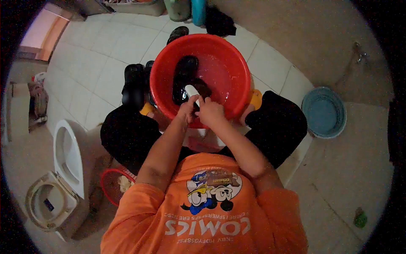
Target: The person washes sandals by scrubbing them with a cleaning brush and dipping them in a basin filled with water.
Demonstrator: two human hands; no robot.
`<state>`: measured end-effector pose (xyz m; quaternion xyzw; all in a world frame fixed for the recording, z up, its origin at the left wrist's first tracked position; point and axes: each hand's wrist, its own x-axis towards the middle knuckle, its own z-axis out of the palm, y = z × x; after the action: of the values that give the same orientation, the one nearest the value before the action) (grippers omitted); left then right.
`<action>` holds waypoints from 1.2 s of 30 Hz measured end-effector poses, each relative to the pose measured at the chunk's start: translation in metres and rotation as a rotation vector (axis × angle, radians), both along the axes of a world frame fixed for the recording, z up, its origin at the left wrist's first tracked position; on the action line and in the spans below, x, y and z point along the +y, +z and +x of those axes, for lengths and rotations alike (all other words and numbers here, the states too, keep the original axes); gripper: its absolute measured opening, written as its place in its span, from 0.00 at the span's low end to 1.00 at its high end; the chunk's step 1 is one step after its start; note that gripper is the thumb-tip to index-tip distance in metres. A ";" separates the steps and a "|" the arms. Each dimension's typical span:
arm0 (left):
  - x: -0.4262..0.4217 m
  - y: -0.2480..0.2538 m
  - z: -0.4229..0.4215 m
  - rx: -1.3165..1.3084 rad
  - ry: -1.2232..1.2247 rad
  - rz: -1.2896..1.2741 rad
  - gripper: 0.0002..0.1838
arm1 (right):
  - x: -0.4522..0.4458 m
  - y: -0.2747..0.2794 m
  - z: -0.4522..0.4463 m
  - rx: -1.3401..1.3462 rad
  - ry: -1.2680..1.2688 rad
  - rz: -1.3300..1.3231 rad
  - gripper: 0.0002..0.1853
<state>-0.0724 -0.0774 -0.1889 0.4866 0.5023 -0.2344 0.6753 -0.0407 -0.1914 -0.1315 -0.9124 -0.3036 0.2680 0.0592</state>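
Well, just outside the left rim of the red basin you have some dark footwear on the floor. Inside the basin, in its left half, lies a dark shoe, the thing nearest your work. Your left hand is over the near rim, its fingers curled in close to the lower end of a white bar; I can't tell whether they grip it or merely touch it. That bar slants up from the near rim toward the shoe, and it may be a brush handle. Beside it, short of the basin's middle, sits a dark lump whose shape I can't make out. Your right hand, also over the near rim, has its fingers bent in and seems closed on the bar's lower end. Right of the basin's middle shows what looks like shallow water.

My guess is that the step in hand is washing footwear in the basin. If so, the next move calls for one hand steadying the piece below the rim while the other works the bar along it with even pressure.
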 end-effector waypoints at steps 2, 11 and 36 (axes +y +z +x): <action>-0.002 -0.007 0.000 -0.136 0.062 -0.054 0.31 | -0.007 0.000 -0.002 0.023 0.012 0.033 0.26; -0.005 0.008 0.005 -0.224 0.640 -0.299 0.20 | -0.048 0.026 0.004 -0.228 -0.386 0.884 0.12; -0.013 0.045 -0.005 -0.444 0.066 0.146 0.34 | 0.010 0.011 0.035 0.150 -0.405 0.131 0.25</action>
<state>-0.0771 -0.0908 -0.1441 0.5569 0.3729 -0.0626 0.7395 -0.0059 -0.1817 -0.1200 -0.9266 -0.1255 0.2973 0.1931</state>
